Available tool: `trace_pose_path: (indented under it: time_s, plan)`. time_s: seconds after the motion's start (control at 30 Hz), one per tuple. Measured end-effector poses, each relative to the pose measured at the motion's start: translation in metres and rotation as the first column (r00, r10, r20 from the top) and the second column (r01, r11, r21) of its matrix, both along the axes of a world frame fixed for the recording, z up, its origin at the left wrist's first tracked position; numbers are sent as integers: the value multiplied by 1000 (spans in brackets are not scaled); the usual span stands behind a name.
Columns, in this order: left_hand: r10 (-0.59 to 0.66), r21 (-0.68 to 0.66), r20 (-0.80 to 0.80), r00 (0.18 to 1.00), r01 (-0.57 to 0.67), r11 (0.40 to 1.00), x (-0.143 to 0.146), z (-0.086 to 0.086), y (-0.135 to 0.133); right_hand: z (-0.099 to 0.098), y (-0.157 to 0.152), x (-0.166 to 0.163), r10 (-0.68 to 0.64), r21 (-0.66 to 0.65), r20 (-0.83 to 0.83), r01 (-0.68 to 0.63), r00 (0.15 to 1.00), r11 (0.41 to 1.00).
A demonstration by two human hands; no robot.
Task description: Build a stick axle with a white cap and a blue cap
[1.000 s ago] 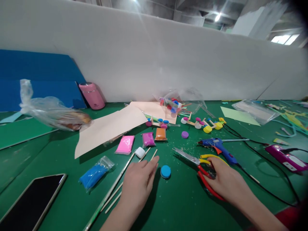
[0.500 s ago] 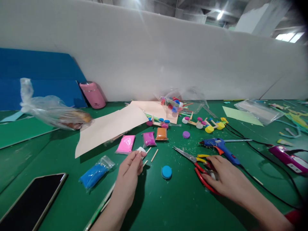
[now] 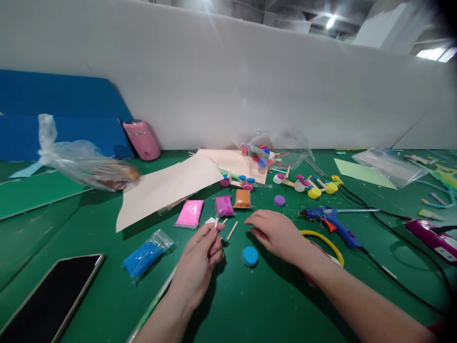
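Observation:
My left hand (image 3: 199, 259) pinches a short wooden stick (image 3: 216, 222), which points up from between thumb and forefinger. A similar loose stick (image 3: 232, 230) lies on the green table just right of those fingertips. Nearby, my right hand (image 3: 274, 234) reaches in over the table, fingers apart and holding nothing. Below its fingers sits a blue bottle cap (image 3: 250, 256). The right hand and forearm mostly hide the scissors, though their yellow handle (image 3: 335, 247) shows beyond the wrist. Behind the left hand a white cap (image 3: 210, 221) is partly covered.
A blue glue gun (image 3: 332, 223) with a trailing cord lies at right. Small wheeled stick models (image 3: 299, 183) stand farther back. Pink (image 3: 190, 213), purple (image 3: 224, 206), orange (image 3: 243, 198) and blue (image 3: 144, 257) clay packets lie about. A phone (image 3: 53, 297) is front left.
My right hand has let go of the scissors and moved left toward the loose sticks. My left hand's stick now stands more upright. The view has shifted slightly.

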State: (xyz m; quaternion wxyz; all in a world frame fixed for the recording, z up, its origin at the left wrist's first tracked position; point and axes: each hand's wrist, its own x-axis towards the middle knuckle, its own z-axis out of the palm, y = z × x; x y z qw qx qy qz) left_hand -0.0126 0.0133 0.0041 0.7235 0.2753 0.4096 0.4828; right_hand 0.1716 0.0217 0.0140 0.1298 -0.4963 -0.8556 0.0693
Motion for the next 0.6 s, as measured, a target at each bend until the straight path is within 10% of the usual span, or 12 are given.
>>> trace_pose_path:
  time_s: [0.33,0.6]
  plan:
    - [-55,105,-257,965,84,991,-1,0,-1,-10,34,-27,179,-48,87,-175,980,983]
    - [80,332,-645,760,185,925,-1,-6,-1,-9,31,-18,205,-90,134,-194,970,977]
